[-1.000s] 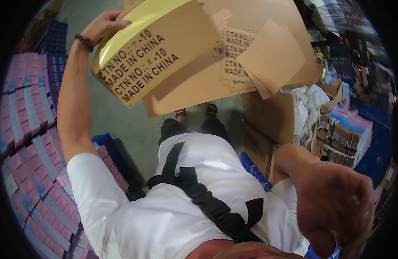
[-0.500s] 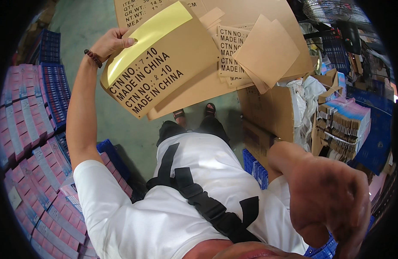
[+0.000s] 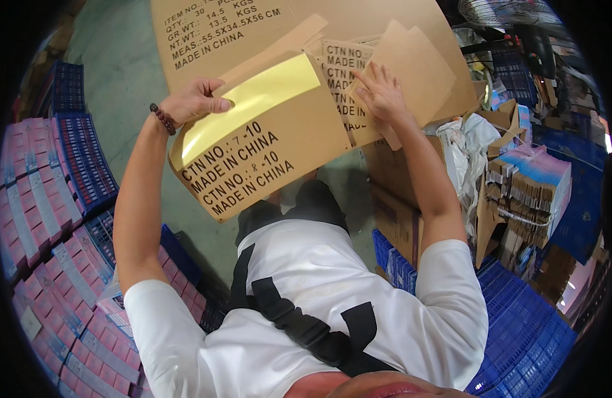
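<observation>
My left hand [image 3: 196,103] pinches the upper left edge of a brown label sheet [image 3: 253,136], thumb on top. Black lettering runs across this sheet, and a glossy yellow strip [image 3: 266,83] lies along its far edge. My right hand [image 3: 383,96] rests with fingers spread on a fanned pile of plain brown sheets [image 3: 419,69]. Other brown sheets with black print [image 3: 339,56] lie partly under that pile. Beneath them is a large brown carton [image 3: 246,16] with printed lines on its top.
Stacks of pink boxes [image 3: 37,212] and blue crates [image 3: 87,159] stand on the left. To the right are crumpled clear plastic [image 3: 475,142], a tied bundle of flat cards [image 3: 528,182] and more blue crates [image 3: 518,331]. A fan [image 3: 505,13] shows at the far right.
My right hand has gone from near the lower right forward onto the brown sheets. The label sheet in my left hand has shifted slightly right and nearer to me.
</observation>
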A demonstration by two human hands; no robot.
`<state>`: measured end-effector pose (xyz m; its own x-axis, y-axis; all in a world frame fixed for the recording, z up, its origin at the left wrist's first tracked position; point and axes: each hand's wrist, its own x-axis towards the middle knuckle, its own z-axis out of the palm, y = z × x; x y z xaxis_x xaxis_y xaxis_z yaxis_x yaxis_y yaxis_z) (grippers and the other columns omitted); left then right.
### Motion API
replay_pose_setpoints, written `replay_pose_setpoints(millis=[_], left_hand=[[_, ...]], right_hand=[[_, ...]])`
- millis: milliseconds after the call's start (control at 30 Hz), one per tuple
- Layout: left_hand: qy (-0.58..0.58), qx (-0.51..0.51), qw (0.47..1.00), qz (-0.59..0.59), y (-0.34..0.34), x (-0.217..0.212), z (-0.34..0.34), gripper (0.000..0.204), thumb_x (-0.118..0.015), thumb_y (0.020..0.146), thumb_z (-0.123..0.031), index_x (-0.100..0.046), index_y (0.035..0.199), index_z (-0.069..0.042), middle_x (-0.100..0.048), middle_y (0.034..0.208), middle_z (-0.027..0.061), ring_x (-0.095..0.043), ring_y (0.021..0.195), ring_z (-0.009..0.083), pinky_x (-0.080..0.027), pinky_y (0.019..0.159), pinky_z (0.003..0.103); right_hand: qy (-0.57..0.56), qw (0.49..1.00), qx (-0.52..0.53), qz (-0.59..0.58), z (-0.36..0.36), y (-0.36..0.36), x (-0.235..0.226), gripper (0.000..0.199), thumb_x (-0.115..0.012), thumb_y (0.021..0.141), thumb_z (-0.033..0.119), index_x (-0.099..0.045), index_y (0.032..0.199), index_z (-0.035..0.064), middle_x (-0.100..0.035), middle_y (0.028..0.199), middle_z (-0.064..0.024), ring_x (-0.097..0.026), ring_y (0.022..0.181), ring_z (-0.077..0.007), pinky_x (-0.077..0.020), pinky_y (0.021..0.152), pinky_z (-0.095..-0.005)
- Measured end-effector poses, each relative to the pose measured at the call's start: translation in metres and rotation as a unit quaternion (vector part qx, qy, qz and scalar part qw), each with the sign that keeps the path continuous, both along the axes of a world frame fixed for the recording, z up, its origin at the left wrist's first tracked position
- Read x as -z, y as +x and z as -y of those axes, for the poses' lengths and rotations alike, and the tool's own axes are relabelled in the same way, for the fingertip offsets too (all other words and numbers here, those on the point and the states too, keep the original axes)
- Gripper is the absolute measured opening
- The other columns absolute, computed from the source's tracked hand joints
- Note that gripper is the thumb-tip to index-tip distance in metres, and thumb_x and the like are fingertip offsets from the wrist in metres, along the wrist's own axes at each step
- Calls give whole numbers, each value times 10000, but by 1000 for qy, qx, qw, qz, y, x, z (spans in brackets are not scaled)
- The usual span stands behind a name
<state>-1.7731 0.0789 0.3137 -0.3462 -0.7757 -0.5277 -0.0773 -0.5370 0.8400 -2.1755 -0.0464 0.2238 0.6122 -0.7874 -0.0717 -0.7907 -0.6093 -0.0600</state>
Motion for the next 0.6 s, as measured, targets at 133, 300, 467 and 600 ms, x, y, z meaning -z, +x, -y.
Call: replay_pose_setpoints(millis=[133, 300, 467, 600], left_hand=[[22, 10, 999, 42, 1, 5, -8, 370, -763, 743, -222, -620, 986, 16, -650, 825, 25, -602, 709, 80, -494, 638, 223], [49, -21, 999, 5, -2, 6, -6, 356, -747, 759, -215, -613, 993, 18, -647, 838, 24, -600, 721, 79, -492, 647, 225], [29, -1, 998, 51, -1, 5, 7, 355, -737, 762, -221, -615, 999, 13, -651, 829, 24, -599, 703, 74, -491, 635, 222], [36, 0, 998, 51, -1, 5, 14, 381, -754, 743, -247, -619, 991, 9, -652, 794, 27, -595, 675, 73, -478, 601, 215]], right_hand=[[-34, 998, 24, 35, -7, -19, 16, 462, -522, 877, 377, -457, 1316, 248, -357, 1416, -139, -261, 1329, -361, -215, 1020, -584], [-60, 996, 26, 68, -15, -29, 7, 461, -528, 874, 370, -481, 1295, 188, -383, 1394, -132, -312, 1295, -348, -219, 1015, -563], [-52, 996, 42, 61, -16, -11, -12, 455, -525, 892, 328, -466, 1305, 145, -397, 1382, -124, -344, 1285, -316, -255, 1029, -503], [335, 811, 142, 459, -21, 38, -43, 403, -499, 931, 258, -470, 1280, 58, -502, 1280, -131, -490, 1142, -206, -391, 939, -356]])
